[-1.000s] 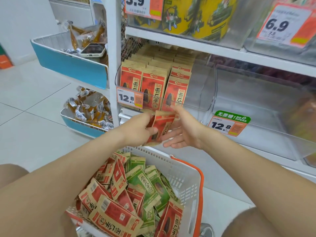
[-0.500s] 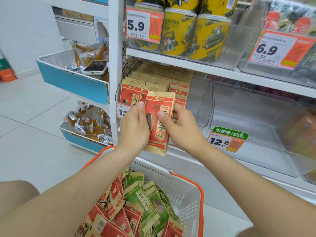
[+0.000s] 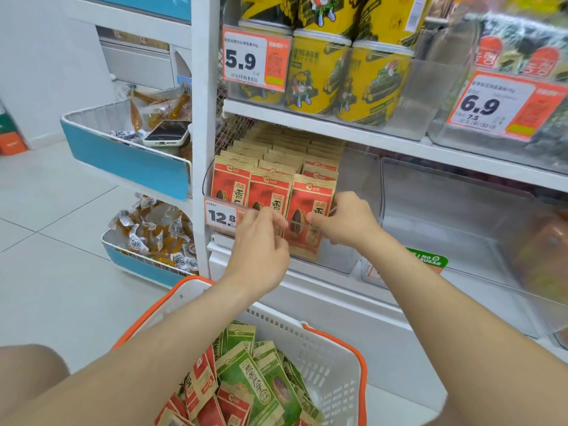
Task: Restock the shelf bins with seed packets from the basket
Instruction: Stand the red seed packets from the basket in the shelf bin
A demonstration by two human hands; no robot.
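Red-faced and kraft-paper brown, the red seed packet (image 3: 310,210) stands upright at the front right corner of the clear bin (image 3: 335,256), just behind its transparent front wall. It is the last in a front row of three matching packs, with more rows filed behind them toward the back of the shelf. The right hand (image 3: 345,224) has it by the right edge, thumb across the printed face and fingers tucked behind. The left hand (image 3: 261,241) is at the packet's left edge with its fingers curled near the bin's front lip; from where I stand I cannot tell whether they pinch the packet or only lie against it. The two hands are apart, one on each side of the packet. A 12.8 price tag (image 3: 219,215) hangs at the bin's front left corner, partly behind the left hand. To the right on the same shelf sits a second clear bin (image 3: 461,210) with a green no-sugar label (image 3: 428,260) at its front edge. On the shelf above, yellow cans (image 3: 316,72) stand behind a 5.9 tag (image 3: 255,56), and a 6.9 tag (image 3: 498,106) hangs further right. Below the forearms, the white basket (image 3: 325,342) with its orange handle (image 3: 364,382) holds a loose heap of green packets (image 3: 246,376) and red packets (image 3: 199,382). Left of the shelf's upright, a phone (image 3: 167,133) lies in a blue-fronted wire tray (image 3: 123,155) among wrapped snacks.
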